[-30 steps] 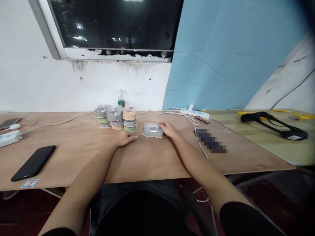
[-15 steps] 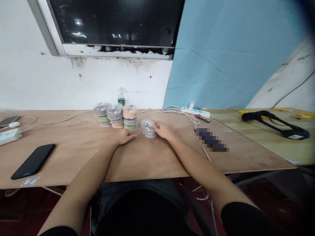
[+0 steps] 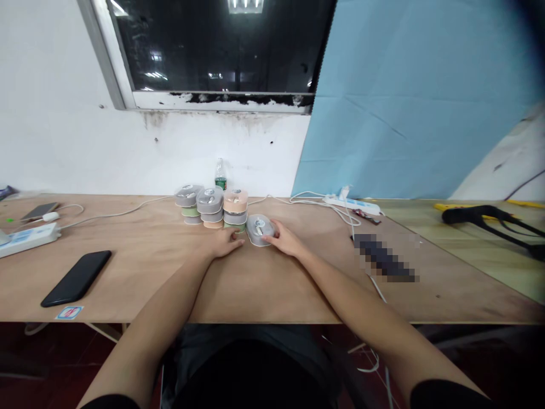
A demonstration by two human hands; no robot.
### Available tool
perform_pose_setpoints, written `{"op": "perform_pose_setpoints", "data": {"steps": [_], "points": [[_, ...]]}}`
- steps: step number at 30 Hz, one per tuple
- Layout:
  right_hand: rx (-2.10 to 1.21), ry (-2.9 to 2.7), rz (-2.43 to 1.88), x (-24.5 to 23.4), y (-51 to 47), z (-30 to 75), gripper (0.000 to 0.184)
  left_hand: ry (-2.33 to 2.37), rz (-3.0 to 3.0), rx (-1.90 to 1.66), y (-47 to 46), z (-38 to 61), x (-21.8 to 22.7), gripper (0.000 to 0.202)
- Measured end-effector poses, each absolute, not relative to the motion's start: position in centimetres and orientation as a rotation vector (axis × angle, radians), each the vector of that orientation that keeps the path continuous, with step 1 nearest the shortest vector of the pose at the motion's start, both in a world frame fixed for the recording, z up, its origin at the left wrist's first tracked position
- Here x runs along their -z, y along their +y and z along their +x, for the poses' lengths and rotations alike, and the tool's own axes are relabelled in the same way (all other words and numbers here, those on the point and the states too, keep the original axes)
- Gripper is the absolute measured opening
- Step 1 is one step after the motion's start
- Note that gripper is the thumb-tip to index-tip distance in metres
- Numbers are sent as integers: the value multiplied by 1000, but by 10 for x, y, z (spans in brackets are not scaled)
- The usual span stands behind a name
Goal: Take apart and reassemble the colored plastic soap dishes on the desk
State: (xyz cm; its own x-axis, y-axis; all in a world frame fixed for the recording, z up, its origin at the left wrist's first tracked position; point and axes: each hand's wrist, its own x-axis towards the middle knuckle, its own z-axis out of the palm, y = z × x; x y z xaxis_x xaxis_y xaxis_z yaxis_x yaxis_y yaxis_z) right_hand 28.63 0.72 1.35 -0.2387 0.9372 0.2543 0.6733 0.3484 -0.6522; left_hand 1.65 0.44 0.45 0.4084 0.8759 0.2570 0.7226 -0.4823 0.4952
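Observation:
On the tabletop, my right hand (image 3: 289,240) grips the right side of a grey oval lidded container (image 3: 258,234), with the thumb on its top. This container sits flat, just right of a stack whose top container is peach (image 3: 235,199), with a grey one (image 3: 235,217) under it and a green one (image 3: 234,227) at the bottom. My left hand (image 3: 223,243) rests in front of that stack, thumb stretched out to the right and fingers partly covering the green container. Two more stacks stand to the left, topped by a grey container (image 3: 210,199) and another grey container (image 3: 188,194).
Behind the stacks stands a clear bottle (image 3: 220,175) with a green label. A black phone (image 3: 76,278) lies at the left, near a white power strip (image 3: 29,238). Another power strip (image 3: 353,204) with cables is at the back right. A black strap-like frame (image 3: 485,218) lies far right.
My right hand has brought the grey container left, closer to the peach-topped stack. The fingers of my left hand now overlap the bottom green container. The whole view has shifted slightly.

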Motion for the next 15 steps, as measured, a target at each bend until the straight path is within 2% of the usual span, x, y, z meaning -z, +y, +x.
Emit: {"op": "perform_pose_setpoints", "data": {"steps": [3, 8, 15], "points": [[-574, -2035, -1358, -10, 10, 288, 88, 1421, 2381, -696, 3, 17, -5, 61], [-491, -2025, -1366, -5, 16, 291, 78, 1442, 2411, -676, 0, 18, -9, 58], [-430, -1939, -1499, -3, 22, 294, 69, 1511, 2448, -634, 4, 13, -11, 43]]}}
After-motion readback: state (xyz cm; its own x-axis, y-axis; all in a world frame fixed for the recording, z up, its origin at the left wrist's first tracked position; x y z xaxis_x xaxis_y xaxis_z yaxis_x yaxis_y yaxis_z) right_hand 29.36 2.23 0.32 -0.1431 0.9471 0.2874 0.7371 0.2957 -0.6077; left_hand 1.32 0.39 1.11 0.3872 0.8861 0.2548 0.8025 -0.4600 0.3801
